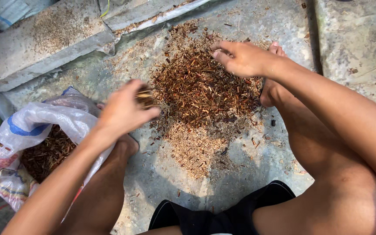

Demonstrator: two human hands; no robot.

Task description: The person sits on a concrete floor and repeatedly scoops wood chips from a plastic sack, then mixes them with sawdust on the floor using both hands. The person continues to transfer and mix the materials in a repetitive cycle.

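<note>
While my left hand [125, 111] is blurred in the head view, I can make out that its grip is closed around a small bunch of reddish-brown bark-like chips [146, 97], carried between the big heap and the sack. That heap of reddish-brown chips and splinters [205, 87] lies on the grey concrete floor [249, 165] between my legs, with a paler fan of fine sawdust-like scraps [194, 148] on its near side. My right hand [240, 58] rests on the far edge of the heap, fingers curled down and pinching into the chips; I cannot tell whether it has actually closed on any.

What worries me most is the handful in the left: it is loosely bunched, and I judge that pieces could slip out and fall onto the floor short of the white woven plastic sack with blue and red print [27, 130], which sits just beside my left knee with more chips already inside. Its mouth sags and is partly folded over, so a careless drop could land on the fabric and slide off. The right hand, raking blind, could also drag the pale dust back into the darker chips. Sharp splinters against bare fingers are a further risk.
</note>
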